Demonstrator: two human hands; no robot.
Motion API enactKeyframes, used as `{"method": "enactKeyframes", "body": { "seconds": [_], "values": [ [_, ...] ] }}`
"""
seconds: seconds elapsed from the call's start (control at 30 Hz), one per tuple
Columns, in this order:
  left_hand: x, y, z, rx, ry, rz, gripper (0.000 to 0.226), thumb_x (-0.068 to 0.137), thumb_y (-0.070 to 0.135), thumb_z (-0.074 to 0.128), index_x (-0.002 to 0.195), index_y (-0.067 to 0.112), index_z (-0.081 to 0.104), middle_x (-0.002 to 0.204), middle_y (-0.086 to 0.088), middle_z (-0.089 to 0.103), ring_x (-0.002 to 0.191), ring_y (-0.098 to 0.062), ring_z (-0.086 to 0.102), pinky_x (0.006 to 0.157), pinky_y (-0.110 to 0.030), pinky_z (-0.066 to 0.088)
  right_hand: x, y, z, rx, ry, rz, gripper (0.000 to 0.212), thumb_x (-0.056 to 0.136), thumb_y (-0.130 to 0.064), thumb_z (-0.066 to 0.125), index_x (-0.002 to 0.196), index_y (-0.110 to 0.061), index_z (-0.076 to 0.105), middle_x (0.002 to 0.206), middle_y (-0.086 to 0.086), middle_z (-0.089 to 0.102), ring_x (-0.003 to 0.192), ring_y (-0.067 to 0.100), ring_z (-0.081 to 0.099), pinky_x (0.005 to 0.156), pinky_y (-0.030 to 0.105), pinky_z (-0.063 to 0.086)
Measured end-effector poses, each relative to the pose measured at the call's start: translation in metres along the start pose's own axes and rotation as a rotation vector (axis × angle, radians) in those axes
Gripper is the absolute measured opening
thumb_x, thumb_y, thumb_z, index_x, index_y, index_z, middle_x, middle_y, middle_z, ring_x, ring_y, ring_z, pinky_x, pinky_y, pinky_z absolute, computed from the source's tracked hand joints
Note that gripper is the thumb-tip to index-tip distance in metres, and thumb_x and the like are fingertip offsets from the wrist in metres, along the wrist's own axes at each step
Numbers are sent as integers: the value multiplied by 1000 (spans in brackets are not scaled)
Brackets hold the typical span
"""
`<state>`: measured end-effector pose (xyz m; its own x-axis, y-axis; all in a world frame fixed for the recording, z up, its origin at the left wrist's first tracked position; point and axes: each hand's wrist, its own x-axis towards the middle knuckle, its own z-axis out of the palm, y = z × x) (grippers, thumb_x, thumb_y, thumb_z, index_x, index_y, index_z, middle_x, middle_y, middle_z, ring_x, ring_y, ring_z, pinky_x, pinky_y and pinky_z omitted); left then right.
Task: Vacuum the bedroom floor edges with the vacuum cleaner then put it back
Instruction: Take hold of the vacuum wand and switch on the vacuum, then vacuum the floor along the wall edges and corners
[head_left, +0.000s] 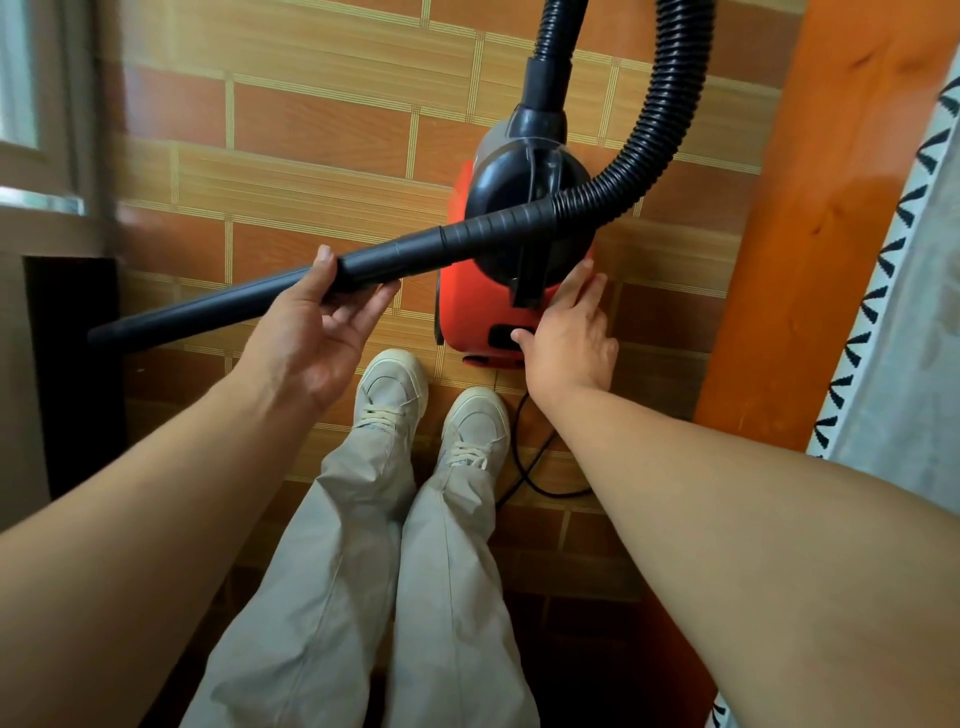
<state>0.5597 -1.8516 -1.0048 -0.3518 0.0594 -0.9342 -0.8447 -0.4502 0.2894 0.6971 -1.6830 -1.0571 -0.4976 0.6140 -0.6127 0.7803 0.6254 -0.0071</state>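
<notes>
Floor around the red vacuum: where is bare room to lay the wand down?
Bare tiles lie left of the vacuum, toward the window wall, under the wand the left hand holds. Crowded: shoes and cord nearby; only a narrow strip beside the orange board.

Brick-patterned orange floor (322, 119), a pale window frame (36, 104) at left, an orange wooden board (831, 208) at right

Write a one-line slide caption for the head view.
Left hand holds the wand while right hand touches the red vacuum on a tiled floor.
</notes>
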Motion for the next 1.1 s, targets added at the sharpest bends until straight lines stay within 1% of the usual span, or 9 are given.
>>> {"method": "enactKeyframes", "body": {
  "seconds": [0.3, 0.47, 0.67, 0.77, 0.87, 0.97, 1.03, 1.1],
  "values": [
    [1, -2, 2, 18, 2, -5, 29, 98, 13, 64, 121, 1, 52, 125, -26, 67, 105, -39, 73, 91, -52, 59, 3, -3, 2, -13, 9, 37, 115, 88, -48, 73, 159, -5, -7, 164, 24, 16, 142, 40, 40, 103, 55, 46],
    [1, -1, 2, 17, -1, -6, 34, 97, 12, 65, 126, 1, 50, 123, -27, 68, 105, -40, 72, 89, -52, 60, 4, -2, 4, -18, 24, 40, 116, 87, -49, 74, 159, -5, -6, 164, 23, 18, 142, 41, 40, 102, 57, 45],
    [-3, 6, 5, -10, 11, 10, 24, 98, 11, 64, 118, 1, 53, 127, -26, 66, 105, -39, 73, 88, -53, 60, 0, -3, -5, 37, -20, 45, 114, 89, -46, 73, 160, -9, -8, 167, 20, 10, 148, 38, 32, 105, 60, 42],
    [-7, 13, 6, -36, 20, 16, 24, 98, 11, 64, 117, 1, 53, 127, -26, 66, 104, -38, 73, 89, -53, 60, -2, -4, -15, 48, -40, 54, 112, 89, -43, 73, 160, -9, -7, 168, 19, 9, 150, 37, 27, 106, 60, 41],
    [-14, 21, 7, -82, 30, 25, 30, 97, 10, 65, 122, 0, 51, 123, -27, 67, 101, -39, 74, 89, -54, 60, -5, -5, -28, 58, -17, 42, 107, 90, -40, 74, 161, -9, 0, 167, 18, 15, 148, 37, 31, 106, 56, 42],
    [-24, 28, 10, -119, 29, 24, 32, 97, 11, 65, 124, -1, 50, 121, -27, 67, 101, -40, 74, 92, -53, 59, -10, -8, -49, 65, 52, -8, 95, 90, -35, 74, 159, -10, 14, 158, 15, 30, 139, 35, 41, 103, 50, 45],
    [-30, 34, 11, -136, 20, 16, 31, 98, 11, 64, 122, -1, 50, 121, -27, 67, 101, -39, 74, 91, -53, 59, -17, -17, -67, 75, 138, -51, 82, 89, -24, 72, 154, -12, 24, 148, 14, 37, 130, 33, 47, 99, 47, 47],
    [-35, 40, 12, -145, 15, 11, 34, 98, 11, 64, 126, -1, 48, 120, -27, 68, 101, -39, 74, 89, -52, 60, -27, -31, -87, 99, 229, -107, 70, 84, -12, 65, 147, -12, 33, 138, 11, 41, 122, 32, 48, 98, 43, 45]
  ]
}}
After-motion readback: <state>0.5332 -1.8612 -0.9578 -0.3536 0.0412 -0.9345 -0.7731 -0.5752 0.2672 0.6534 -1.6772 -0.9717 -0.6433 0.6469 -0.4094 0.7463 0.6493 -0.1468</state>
